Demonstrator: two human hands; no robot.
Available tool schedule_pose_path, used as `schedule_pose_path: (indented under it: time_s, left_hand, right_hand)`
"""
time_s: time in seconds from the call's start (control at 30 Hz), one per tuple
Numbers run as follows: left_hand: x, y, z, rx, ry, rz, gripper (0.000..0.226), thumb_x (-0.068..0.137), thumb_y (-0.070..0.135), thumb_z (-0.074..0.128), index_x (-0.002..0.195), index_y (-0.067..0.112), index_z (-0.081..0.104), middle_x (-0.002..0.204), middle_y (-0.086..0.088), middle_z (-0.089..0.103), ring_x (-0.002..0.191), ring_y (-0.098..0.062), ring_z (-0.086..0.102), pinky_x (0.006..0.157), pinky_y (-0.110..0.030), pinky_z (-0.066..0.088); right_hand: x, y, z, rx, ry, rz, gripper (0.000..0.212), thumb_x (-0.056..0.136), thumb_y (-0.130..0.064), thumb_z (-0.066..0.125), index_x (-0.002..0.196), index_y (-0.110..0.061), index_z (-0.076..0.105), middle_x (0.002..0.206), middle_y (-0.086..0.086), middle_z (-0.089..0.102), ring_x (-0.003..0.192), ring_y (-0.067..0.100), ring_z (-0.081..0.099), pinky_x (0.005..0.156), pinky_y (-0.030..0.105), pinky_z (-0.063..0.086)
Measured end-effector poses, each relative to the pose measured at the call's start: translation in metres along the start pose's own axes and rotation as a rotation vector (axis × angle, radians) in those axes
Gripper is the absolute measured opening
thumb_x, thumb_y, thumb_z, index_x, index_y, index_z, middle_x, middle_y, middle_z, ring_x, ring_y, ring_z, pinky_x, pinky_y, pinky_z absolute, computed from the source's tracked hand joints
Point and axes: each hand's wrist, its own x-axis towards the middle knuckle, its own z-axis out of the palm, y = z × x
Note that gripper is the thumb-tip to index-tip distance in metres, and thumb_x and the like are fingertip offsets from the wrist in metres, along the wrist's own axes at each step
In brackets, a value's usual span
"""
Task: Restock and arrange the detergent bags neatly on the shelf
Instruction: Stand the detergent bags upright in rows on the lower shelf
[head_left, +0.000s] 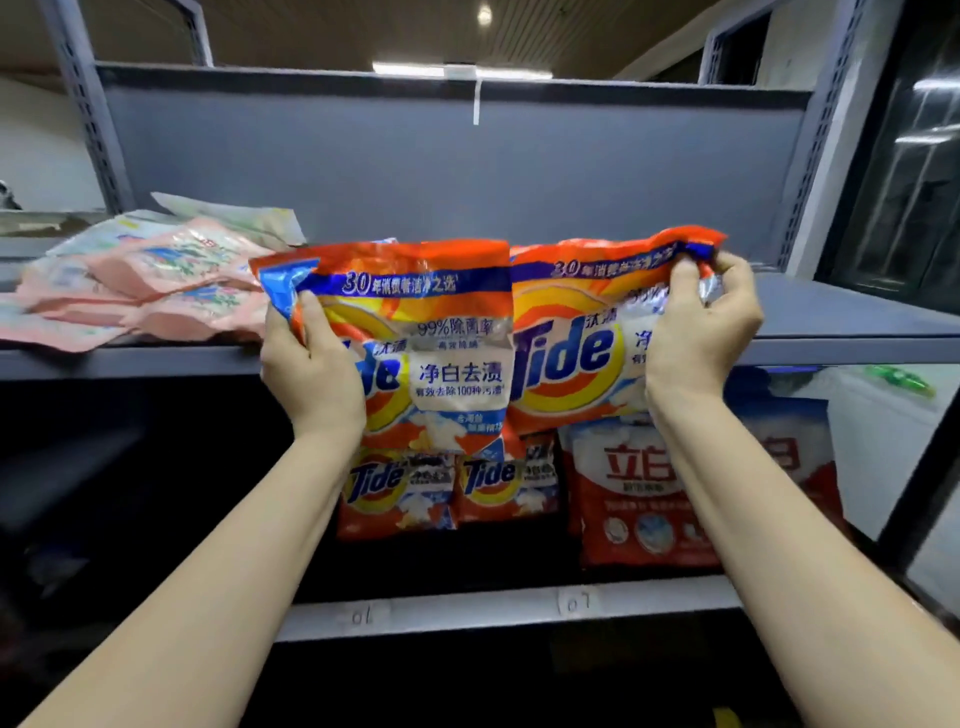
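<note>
The left hand (311, 374) pinches one orange detergent bag (441, 353); the right hand (701, 332) pinches the adjacent bag (576, 343). Both hang upright before the upper shelf (831, 312), whose bare space lies at 12 o'clock.

glossy crinkled plastic tide bags (457, 332), matt grey metal shelf (831, 348)

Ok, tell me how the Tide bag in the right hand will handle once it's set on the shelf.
The right-hand Tide bag is probably floppy: its top edge crumples under the right hand. It will likely slump rather than stand, as the pink bags lie flat. The glossy film may slide.
</note>
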Motion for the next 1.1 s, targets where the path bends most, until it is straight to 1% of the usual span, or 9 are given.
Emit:
schedule_pose_path:
  time_s: [0.23,0.47,0.57,0.67,0.73,0.8,0.87,1.0,1.1]
  left_hand:
    - [-0.05,-0.053,-0.037,0.145,-0.08,-0.131,0.028,0.099,0.025,0.044,0.109,0.004,0.06,0.093,-0.004,0.062,0.083,-0.014,0.054,0.072,-0.019,0.035]
    - [-0.072,-0.12,-0.045,0.316,-0.196,-0.311,0.025,0.1,0.027,0.041,0.1,0.005,0.054,0.082,-0.008,0.052,0.079,-0.023,0.045,0.071,-0.026,0.027]
    - [-0.074,-0.153,-0.044,0.404,-0.241,-0.411,0.019,0.098,0.019,0.041,0.102,0.006,0.055,0.08,-0.011,0.052,0.077,-0.029,0.048,0.069,-0.03,0.029]
    - [-0.077,-0.186,-0.039,0.459,-0.21,-0.486,0.028,0.099,0.021,0.044,0.112,0.001,0.058,0.083,-0.02,0.056,0.073,-0.031,0.05,0.066,-0.032,0.033]
    - [-0.077,-0.201,-0.033,0.442,-0.199,-0.467,0.035,0.1,0.028,0.042,0.117,0.0,0.057,0.093,-0.026,0.061,0.081,-0.038,0.057,0.066,-0.031,0.033]
    - [-0.075,-0.216,-0.025,0.444,-0.22,-0.447,0.038,0.101,0.03,0.038,0.123,0.003,0.055,0.104,-0.027,0.063,0.093,-0.042,0.06,0.067,-0.033,0.035]
    - [-0.071,-0.233,-0.018,0.456,-0.24,-0.43,0.038,0.101,0.029,0.037,0.125,0.005,0.055,0.111,-0.027,0.062,0.101,-0.043,0.058,0.073,-0.035,0.036]
    - [-0.062,-0.258,-0.003,0.364,-0.245,-0.329,0.03,0.1,0.029,0.04,0.107,0.005,0.057,0.094,-0.02,0.062,0.087,-0.033,0.06,0.071,-0.033,0.038]
    - [-0.057,-0.277,0.011,0.321,-0.241,-0.27,0.04,0.099,0.042,0.038,0.115,0.009,0.054,0.097,-0.016,0.064,0.084,-0.03,0.063,0.073,-0.037,0.048]
  right_hand:
    - [-0.048,0.065,-0.031,-0.08,-0.077,0.172,0.003,0.09,-0.024,0.058,0.089,-0.02,0.058,0.082,-0.005,0.062,0.078,0.011,0.059,0.075,0.033,0.051]
    - [-0.088,0.123,-0.036,-0.246,-0.125,0.321,0.002,0.091,-0.027,0.057,0.09,-0.029,0.056,0.082,-0.003,0.062,0.075,0.018,0.062,0.067,0.034,0.05]
    - [-0.102,0.149,-0.034,-0.355,-0.096,0.393,0.006,0.09,-0.01,0.05,0.084,-0.012,0.05,0.067,-0.003,0.05,0.062,0.017,0.046,0.06,0.03,0.038]
    - [-0.117,0.176,-0.028,-0.378,-0.064,0.512,0.005,0.092,-0.005,0.047,0.093,-0.005,0.052,0.079,0.005,0.054,0.072,0.025,0.051,0.065,0.03,0.038]
    - [-0.125,0.193,-0.022,-0.338,-0.066,0.557,0.012,0.097,-0.007,0.046,0.107,-0.003,0.053,0.089,0.006,0.054,0.078,0.024,0.053,0.068,0.027,0.041]
    - [-0.131,0.209,-0.013,-0.292,-0.103,0.515,0.014,0.099,-0.006,0.043,0.107,-0.004,0.053,0.078,-0.001,0.055,0.074,0.023,0.056,0.064,0.021,0.046]
    - [-0.134,0.228,-0.005,-0.33,-0.13,0.48,0.015,0.099,-0.009,0.043,0.107,-0.007,0.056,0.075,-0.008,0.058,0.079,0.026,0.062,0.069,0.031,0.052]
    - [-0.137,0.26,0.01,-0.325,-0.146,0.464,0.012,0.098,-0.009,0.046,0.105,-0.016,0.053,0.087,0.007,0.066,0.078,0.021,0.064,0.076,0.043,0.055]
    - [-0.136,0.275,0.021,-0.316,-0.203,0.414,0.019,0.099,-0.014,0.044,0.116,-0.021,0.045,0.099,0.01,0.067,0.087,0.025,0.065,0.08,0.046,0.054]
